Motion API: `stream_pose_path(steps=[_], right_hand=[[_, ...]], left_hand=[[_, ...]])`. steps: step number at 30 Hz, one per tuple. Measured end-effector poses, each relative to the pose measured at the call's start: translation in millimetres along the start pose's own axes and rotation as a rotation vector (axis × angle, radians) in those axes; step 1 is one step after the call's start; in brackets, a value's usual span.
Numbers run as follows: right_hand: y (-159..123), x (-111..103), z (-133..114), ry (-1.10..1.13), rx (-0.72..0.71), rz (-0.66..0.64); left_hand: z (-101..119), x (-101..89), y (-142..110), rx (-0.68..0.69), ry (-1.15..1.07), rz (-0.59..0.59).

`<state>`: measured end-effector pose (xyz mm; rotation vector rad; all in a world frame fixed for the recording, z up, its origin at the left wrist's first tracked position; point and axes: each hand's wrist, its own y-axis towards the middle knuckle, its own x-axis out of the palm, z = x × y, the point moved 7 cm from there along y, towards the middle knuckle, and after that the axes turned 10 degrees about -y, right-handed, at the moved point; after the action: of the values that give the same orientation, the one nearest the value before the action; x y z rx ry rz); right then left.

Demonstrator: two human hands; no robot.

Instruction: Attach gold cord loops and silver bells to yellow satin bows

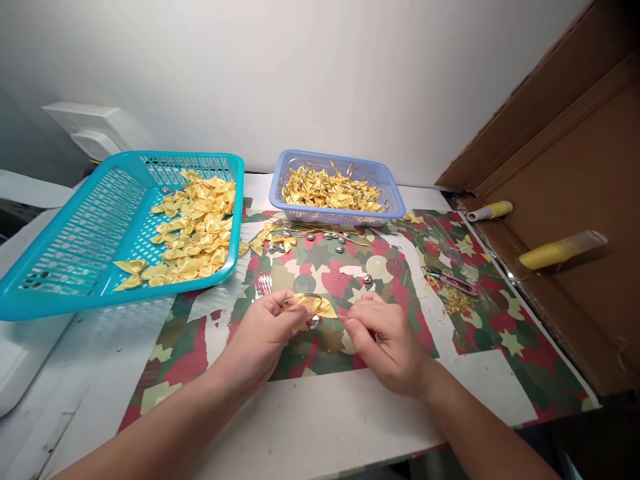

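Observation:
My left hand [263,330] pinches a yellow ribbon bow [326,308] with a small silver bell [314,322] at its underside. A loop of gold cord [310,295] curves over the bow and the fingertips. To the right, my right hand [387,337] is closed in a pinch on a thin gold strand [342,317] that runs out from the bow. Most of that strand's end is hidden by the fingers. Just beyond the right hand a loose silver bell [368,279] lies on the patterned sheet [320,363].
A teal basket [239,220] of yellow bows stands at the left. At the back, a lilac basket [337,215] holds bows with gold cords. Gold cords [325,230] and several bells lie before it. A snipper [453,280] rests on gold scraps [457,301] near the cardboard wall [575,200].

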<state>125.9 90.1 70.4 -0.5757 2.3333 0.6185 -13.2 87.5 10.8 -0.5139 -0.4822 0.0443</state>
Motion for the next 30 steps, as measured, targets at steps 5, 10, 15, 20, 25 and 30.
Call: stream_pose_path(steps=[5, 10, 15, 20, 25, 30], right_hand=[[-0.6, 7.9, -1.1, -0.096, -0.06, -0.059], [-0.7, 8.7, -0.6, -0.104, -0.065, -0.044], [-0.6, 6.4, -3.3, -0.09, -0.103, -0.008], [-2.2, 5.4, -1.9, -0.07, -0.091, 0.002], [-2.7, 6.4, -0.9, -0.061, -0.088, -0.008], [-2.5, 6.8, -0.2, -0.066, -0.081, 0.001]], left_hand=[[5.4, 2.5, -1.5, 0.053, 0.037, -0.009], [5.2, 0.6, -1.4, 0.082, 0.078, -0.02], [4.2, -5.2, -0.5, 0.112, 0.114, -0.003], [5.9, -4.7, -1.0, 0.154, 0.146, -0.014], [6.0, -4.8, -2.0, 0.157, 0.141, -0.024], [6.1, -4.7, -2.1, 0.155, 0.139, -0.02]])
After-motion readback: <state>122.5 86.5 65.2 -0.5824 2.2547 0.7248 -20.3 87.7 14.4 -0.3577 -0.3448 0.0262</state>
